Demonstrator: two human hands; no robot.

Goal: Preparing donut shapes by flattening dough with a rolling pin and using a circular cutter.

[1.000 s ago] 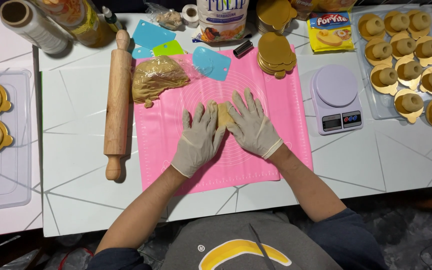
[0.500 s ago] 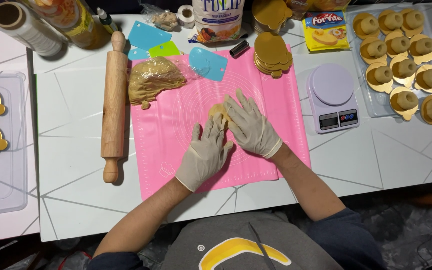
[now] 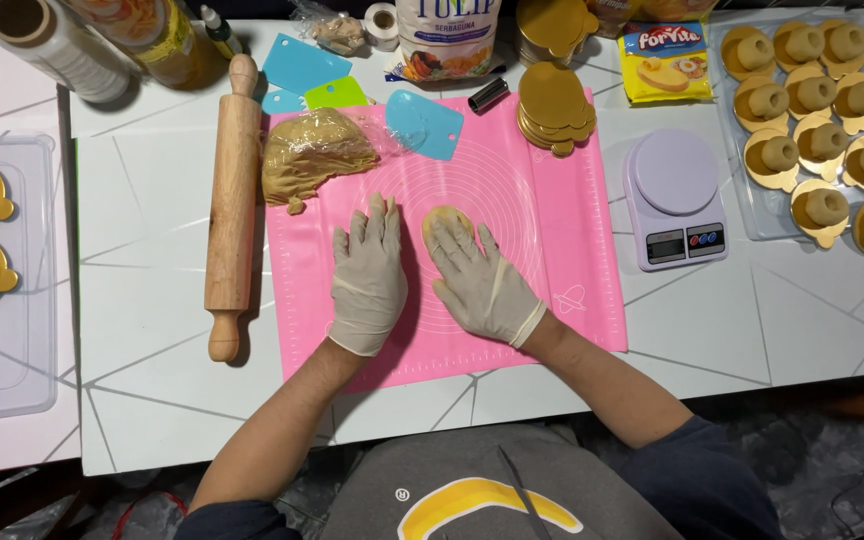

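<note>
1. the left hand (image 3: 367, 275) now lies flat and open on the pink mat (image 3: 572, 260), no longer over the dough piece (image 3: 444, 219), holding nothing.
2. only the right hand (image 3: 479, 283) presses the dough piece, fingers open and flat on it, at the mat centre.
3. the rolling pin (image 3: 229, 205) and dough lump (image 3: 312, 155) are on the left; free mat on the right.

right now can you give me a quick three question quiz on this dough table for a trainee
1. True or false: the right hand presses on the small dough piece.
2. What lies left of the pink mat? A) rolling pin B) kitchen scale C) stack of gold boards
3. Is the left hand flat on the mat or holding the wrapped dough lump?

Key: 1 true; 2 A; 3 flat on the mat, holding nothing.
</note>
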